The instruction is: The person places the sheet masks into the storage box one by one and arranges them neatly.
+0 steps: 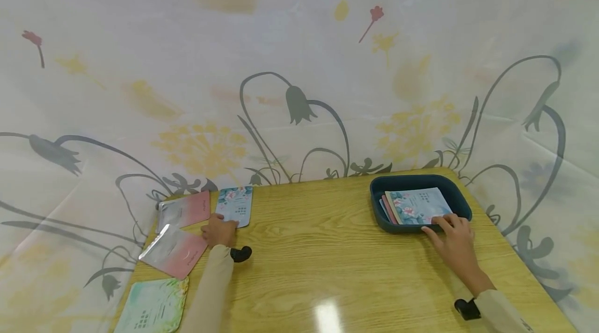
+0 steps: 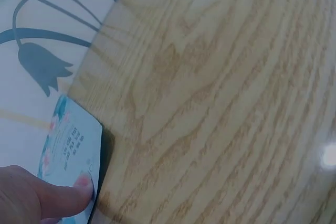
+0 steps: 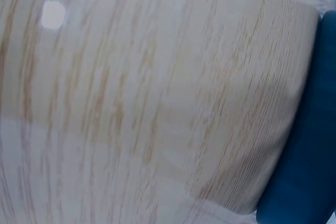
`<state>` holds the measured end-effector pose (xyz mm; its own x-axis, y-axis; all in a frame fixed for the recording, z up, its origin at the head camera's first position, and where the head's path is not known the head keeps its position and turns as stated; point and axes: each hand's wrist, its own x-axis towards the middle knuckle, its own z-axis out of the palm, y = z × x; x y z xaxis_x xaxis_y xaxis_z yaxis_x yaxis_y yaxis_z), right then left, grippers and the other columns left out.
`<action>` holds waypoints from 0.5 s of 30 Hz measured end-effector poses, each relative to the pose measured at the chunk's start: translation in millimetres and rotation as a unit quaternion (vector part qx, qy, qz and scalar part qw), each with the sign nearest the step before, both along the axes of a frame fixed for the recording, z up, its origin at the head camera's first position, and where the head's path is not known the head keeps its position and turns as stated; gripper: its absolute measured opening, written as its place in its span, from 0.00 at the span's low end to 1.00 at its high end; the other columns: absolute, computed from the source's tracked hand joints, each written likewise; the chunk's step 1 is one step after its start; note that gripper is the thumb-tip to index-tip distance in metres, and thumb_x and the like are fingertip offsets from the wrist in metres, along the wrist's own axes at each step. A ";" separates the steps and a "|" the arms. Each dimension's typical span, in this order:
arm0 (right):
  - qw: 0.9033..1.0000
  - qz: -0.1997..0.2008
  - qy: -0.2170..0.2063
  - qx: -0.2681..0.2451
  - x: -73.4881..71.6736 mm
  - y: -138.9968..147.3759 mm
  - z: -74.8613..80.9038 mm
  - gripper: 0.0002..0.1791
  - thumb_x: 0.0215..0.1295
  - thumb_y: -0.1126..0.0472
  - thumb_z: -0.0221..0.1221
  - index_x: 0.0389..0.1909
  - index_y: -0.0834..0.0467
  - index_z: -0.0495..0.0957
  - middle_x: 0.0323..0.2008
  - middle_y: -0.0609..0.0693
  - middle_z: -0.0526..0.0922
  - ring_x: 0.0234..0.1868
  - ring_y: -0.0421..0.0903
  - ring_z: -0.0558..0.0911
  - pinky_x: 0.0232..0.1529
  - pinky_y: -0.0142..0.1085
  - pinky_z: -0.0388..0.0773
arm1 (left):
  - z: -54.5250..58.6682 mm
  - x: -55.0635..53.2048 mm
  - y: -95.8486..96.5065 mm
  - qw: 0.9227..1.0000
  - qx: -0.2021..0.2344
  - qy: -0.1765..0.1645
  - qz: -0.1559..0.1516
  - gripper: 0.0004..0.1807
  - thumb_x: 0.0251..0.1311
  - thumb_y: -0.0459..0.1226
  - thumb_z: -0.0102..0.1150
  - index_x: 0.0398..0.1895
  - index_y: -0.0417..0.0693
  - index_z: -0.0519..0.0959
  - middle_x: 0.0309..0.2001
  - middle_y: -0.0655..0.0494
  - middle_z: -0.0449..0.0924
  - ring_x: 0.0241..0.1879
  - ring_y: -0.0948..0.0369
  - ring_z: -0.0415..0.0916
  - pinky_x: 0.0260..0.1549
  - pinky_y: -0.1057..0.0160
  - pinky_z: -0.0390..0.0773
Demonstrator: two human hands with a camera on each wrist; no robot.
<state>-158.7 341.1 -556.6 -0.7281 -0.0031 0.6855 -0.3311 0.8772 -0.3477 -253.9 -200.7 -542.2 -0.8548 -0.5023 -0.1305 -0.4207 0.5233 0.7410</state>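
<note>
My left hand [image 1: 221, 231] pinches the near edge of a blue floral sheet mask packet [image 1: 237, 202] at the table's back left. In the left wrist view its thumb lies on top of the packet [image 2: 73, 137], whose side edge casts a shadow on the wood. At the back right, my right hand [image 1: 455, 244] grips the near rim of a dark blue tray [image 1: 421, 180], fingers over it and touching the top packet [image 1: 418, 206] inside. That packet, blue floral too, lies over several others with pink and cream edges. The right wrist view shows only the tray's outer wall [image 3: 299, 150].
Two pink and silver packets [image 1: 189, 209] [image 1: 177, 252] lie left of my left hand, their near corners close together. A green and yellow floral packet [image 1: 154, 304] sits at the front left. A patterned curtain [image 1: 299, 62] hangs behind the wooden table [image 1: 309, 255].
</note>
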 end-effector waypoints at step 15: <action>1.000 0.001 -0.006 -0.002 0.4 0.8 -1.0 0.17 0.38 0.67 0.73 0.31 0.63 0.79 0.33 0.60 0.71 0.37 0.64 0.66 0.34 0.61 0.60 | -14.7 2.9 5.2 0.987 0.009 0.160 0.031 0.20 0.45 0.26 0.65 0.46 0.31 0.78 0.44 0.31 0.69 0.47 0.39 0.63 0.45 0.41 0.66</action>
